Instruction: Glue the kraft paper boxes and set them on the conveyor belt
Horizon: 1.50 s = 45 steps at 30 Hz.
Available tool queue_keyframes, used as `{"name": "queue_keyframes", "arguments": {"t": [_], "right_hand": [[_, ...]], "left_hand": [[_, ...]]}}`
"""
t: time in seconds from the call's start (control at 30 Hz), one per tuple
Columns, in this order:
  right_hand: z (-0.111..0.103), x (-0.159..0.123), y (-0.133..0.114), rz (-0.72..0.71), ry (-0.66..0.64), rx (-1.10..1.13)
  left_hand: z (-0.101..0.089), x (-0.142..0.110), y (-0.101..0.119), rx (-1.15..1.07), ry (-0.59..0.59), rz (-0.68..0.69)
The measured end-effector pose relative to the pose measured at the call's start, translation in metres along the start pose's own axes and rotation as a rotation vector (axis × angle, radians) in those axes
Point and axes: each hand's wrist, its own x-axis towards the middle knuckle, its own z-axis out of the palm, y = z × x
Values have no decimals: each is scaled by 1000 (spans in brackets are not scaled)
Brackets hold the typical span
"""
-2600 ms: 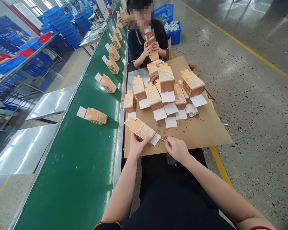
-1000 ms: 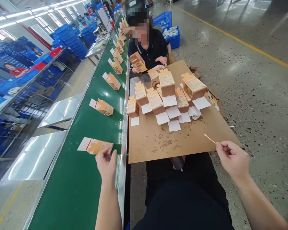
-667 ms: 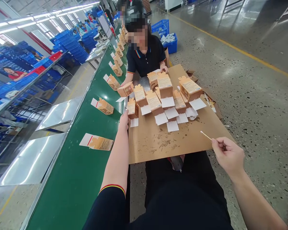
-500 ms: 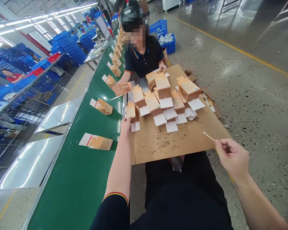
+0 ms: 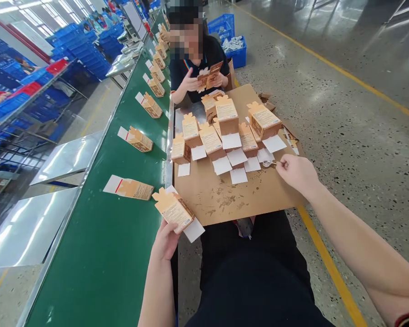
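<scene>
My left hand (image 5: pixel 166 238) holds a small tan paper carton (image 5: pixel 175 211) at the near left corner of the cardboard sheet. The carton is tilted, its scalloped top flaps pointing away and a white flap hanging out at the near end. At the sheet's right side, my right hand (image 5: pixel 298 175) pinches a cotton swab (image 5: pixel 274 163). Its tip is at a small round whitish dish (image 5: pixel 266 164), where I cannot make out the contents. Several like cartons (image 5: pixel 211 141) are piled on the cardboard sheet (image 5: pixel 231 206), white flaps toward me.
On my left runs a green conveyor belt (image 5: pixel 98 254) with a row of cartons (image 5: pixel 139 140). A co-worker (image 5: pixel 204 54) across the sheet handles an opened-out carton (image 5: pixel 211 77). Blue crates (image 5: pixel 236 56) stand on the floor beyond; metal side tables (image 5: pixel 23 227) flank the belt.
My left hand has come back from the pile's left edge and now holds a carton. My right hand has moved forward and left, bringing the swab to the dish. The co-worker's hands have drawn back.
</scene>
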Motion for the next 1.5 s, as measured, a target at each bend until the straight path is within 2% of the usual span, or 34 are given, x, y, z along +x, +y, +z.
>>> {"name": "queue_keyframes", "arguments": {"t": [0.13,0.27,0.37,0.47,0.57,0.63,0.7,0.77,0.87,0.97,1.1,1.3,1.5], "right_hand": [[19,27,4,-13,-86,-115],[16,30,13,-19,-71,-103],[2,13,13,-29,36,-11],[-2,-24,-6,-46,99,138],[22,-74,-43,-167,19,334],[49,-105,-70,-293,-77,436],[76,-130,-92,-359,-132,461],[96,-145,-105,-402,-144,437],[110,-154,-111,-462,-127,391],[112,-151,-106,-475,-125,357],[107,-142,-96,-384,-104,355],[86,-135,-81,-224,-40,457],[69,-136,-71,-121,-21,497]], "left_hand": [[31,0,-6,-67,-5,86],[55,9,-5,-48,-26,159],[68,17,-3,-28,-36,204],[81,25,-1,-2,-50,224],[90,32,-3,26,-50,238],[94,36,-5,36,-45,256],[94,37,-7,49,-40,274],[92,38,-8,68,-43,284],[89,38,-9,94,-47,282],[86,38,-9,101,-33,267],[87,35,-10,119,-26,285],[90,26,-18,193,-31,343],[91,10,-29,359,44,436]]}}
